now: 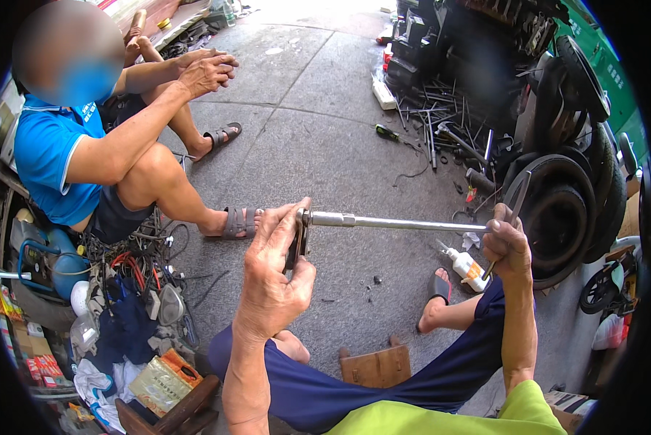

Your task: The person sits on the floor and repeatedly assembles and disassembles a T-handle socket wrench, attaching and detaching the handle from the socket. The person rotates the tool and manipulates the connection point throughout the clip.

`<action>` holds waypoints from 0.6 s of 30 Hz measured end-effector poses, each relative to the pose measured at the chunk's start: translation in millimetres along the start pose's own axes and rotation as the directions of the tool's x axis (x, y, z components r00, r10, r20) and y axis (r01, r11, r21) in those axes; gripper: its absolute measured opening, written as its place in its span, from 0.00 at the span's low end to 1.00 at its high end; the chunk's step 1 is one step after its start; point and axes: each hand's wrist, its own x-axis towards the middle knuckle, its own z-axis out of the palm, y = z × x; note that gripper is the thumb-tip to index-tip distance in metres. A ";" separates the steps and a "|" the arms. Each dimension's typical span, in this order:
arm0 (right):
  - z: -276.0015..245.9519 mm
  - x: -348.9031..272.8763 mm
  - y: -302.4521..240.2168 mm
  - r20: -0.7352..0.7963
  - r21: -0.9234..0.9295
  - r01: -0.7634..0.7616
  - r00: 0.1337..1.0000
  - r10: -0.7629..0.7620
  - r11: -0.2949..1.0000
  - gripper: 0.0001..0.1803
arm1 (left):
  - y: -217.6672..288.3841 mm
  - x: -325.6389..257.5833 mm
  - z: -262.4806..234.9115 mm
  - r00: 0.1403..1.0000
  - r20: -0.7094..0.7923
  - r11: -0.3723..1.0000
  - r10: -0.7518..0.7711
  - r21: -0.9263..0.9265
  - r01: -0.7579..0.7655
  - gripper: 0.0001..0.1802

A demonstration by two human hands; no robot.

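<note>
A long silver metal rod runs level between my hands, above the pavement. My left hand grips a dark flat metal part fixed on the rod's left end. My right hand closes around the rod's right end, where a thin cross handle sticks up and down through my fist. My knees in dark blue shorts sit below the rod.
A person in a blue shirt sits at the left, hands clasped, sandalled feet near the rod's left end. Stacked tyres and scattered metal rods lie at the right. A white glue bottle, a wooden stool and cluttered tools surround me.
</note>
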 end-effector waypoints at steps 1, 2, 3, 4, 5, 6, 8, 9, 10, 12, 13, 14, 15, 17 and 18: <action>0.2 -0.4 0.9 -0.008 -0.003 -0.008 1.000 0.008 1.000 0.11 | -2.6 -1.6 1.9 1.000 -0.012 1.000 0.002 -0.001 -0.002 0.33; 2.5 0.4 0.7 -0.010 -0.006 -0.013 1.000 0.013 1.000 0.11 | -4.5 -2.9 3.7 1.000 -0.024 1.000 0.005 -0.002 -0.005 0.33; 3.2 0.3 1.4 -0.009 -0.002 -0.015 1.000 0.015 1.000 0.11 | -4.5 -3.7 5.6 0.999 -0.033 1.000 -0.016 0.003 0.016 0.33; 3.5 -0.1 2.7 -0.007 0.002 -0.018 1.000 0.018 1.000 0.11 | -4.0 -4.7 7.9 0.998 -0.042 0.999 -0.037 0.008 0.038 0.32; 3.9 -0.2 3.7 -0.005 0.006 -0.020 1.000 0.020 1.000 0.11 | -4.6 -5.2 9.4 0.997 -0.052 0.998 -0.059 0.012 0.059 0.32; 5.1 0.0 4.0 -0.003 0.005 -0.017 1.000 0.017 1.000 0.11 | -8.3 -5.5 11.0 0.997 -0.069 0.999 -0.042 0.003 0.042 0.31; 7.3 0.2 4.0 0.000 0.001 -0.012 1.000 0.012 1.000 0.11 | -16.4 -5.9 15.1 0.995 -0.103 1.000 -0.010 -0.015 0.008 0.31; 7.4 0.1 4.8 -0.005 -0.004 -0.010 1.000 0.010 1.000 0.11 | -15.2 -6.7 17.6 0.989 -0.144 0.999 -0.038 -0.028 0.035 0.30; 7.4 -0.7 5.6 -0.010 -0.009 -0.007 1.000 0.007 1.000 0.12 | -12.5 -7.7 22.6 0.981 -0.183 0.997 -0.066 -0.042 0.060 0.30; 10.8 -2.0 6.5 -0.016 -0.007 -0.008 1.000 0.008 1.000 0.12 | -10.2 -8.1 28.8 0.965 -0.242 0.995 -0.099 -0.025 0.096 0.29; 16.2 -3.1 6.9 -0.016 0.003 -0.014 1.000 0.014 1.000 0.13 | -10.4 -8.4 30.3 0.960 -0.262 0.994 -0.104 0.011 0.110 0.29; 19.1 -3.8 7.8 -0.015 0.012 -0.020 1.000 0.020 1.000 0.13 | -10.8 -8.4 30.6 0.954 -0.281 0.991 -0.107 0.045 0.124 0.29; 18.3 -4.1 9.3 0.002 0.018 -0.003 1.000 0.003 1.000 0.13 | -11.6 -7.3 29.3 0.954 -0.285 0.995 -0.092 0.022 0.102 0.28; 16.5 -5.0 10.4 0.033 0.027 0.033 0.999 -0.034 0.999 0.14 | -13.2 -3.8 26.5 0.954 -0.293 0.998 -0.062 -0.031 0.055 0.27; 18.5 -5.8 9.4 0.027 0.027 0.046 0.999 -0.047 0.999 0.15 | -11.9 -3.1 24.6 0.955 -0.286 0.995 -0.077 -0.078 0.056 0.27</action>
